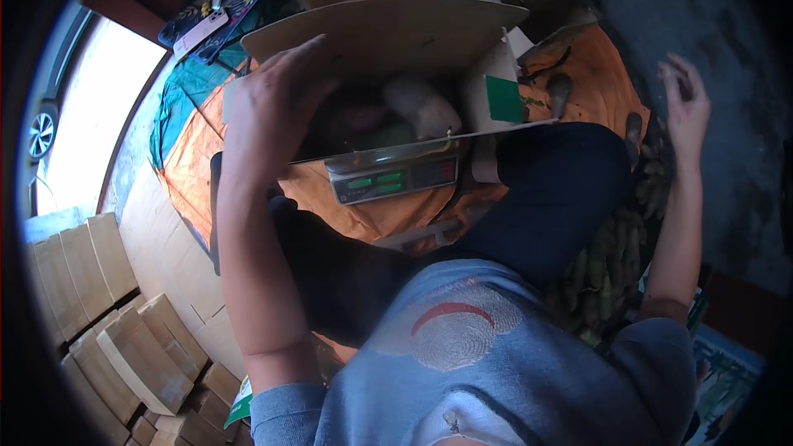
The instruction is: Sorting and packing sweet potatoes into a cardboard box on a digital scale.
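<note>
An open cardboard box (388, 21) sits in front of me on a digital weighing scale (396, 180) whose green displays are lit. Inside lies a pale, rounded, squash-like vegetable (423, 109) with a short stem; darker shapes beside it are hard to make out. My left hand (285, 83) is over the box's left end, fingers stretched and apart toward its inside, slightly blurred. Whether it touches the cardboard I cannot tell. Off to the right, my right hand (687, 99) is raised away from the box, its fingers loosely bent and apart, with nothing visible in it.
An orange tarp (363, 215) lies under the scale, with another squash-like vegetable (559, 91) to the right. Long greenish vegetables (607, 264) are heaped beside my leg. Stacked cardboard boxes (149, 355) stand at lower left; more open boxes (545, 0) are behind. A phone (201, 33) lies at far left.
</note>
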Tool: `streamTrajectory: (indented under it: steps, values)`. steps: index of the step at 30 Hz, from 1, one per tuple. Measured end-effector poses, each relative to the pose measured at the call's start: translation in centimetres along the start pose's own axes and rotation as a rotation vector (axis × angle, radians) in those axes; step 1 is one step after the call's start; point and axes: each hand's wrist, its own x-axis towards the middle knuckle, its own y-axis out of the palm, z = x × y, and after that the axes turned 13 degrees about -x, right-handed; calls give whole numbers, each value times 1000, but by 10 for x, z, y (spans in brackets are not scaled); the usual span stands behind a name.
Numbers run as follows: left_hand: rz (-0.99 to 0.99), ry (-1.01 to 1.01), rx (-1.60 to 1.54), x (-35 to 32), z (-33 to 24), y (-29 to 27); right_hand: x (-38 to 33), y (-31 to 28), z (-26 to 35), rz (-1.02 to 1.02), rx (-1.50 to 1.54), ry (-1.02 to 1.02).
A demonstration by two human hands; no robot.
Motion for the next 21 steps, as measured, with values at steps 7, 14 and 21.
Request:
streamTrajectory:
  steps: [7, 14, 21]
  values:
    - [-268, -244, -70, -2, 36, 11, -288, 49, -262, 515, -367, 197]
    - [-320, -225, -217, -14, 78, -8, -474, 81, -331, 892, -286, 681]
    - [-394, -313, -419, -9, 74, 5, -525, 90, -334, 951, -362, 730]
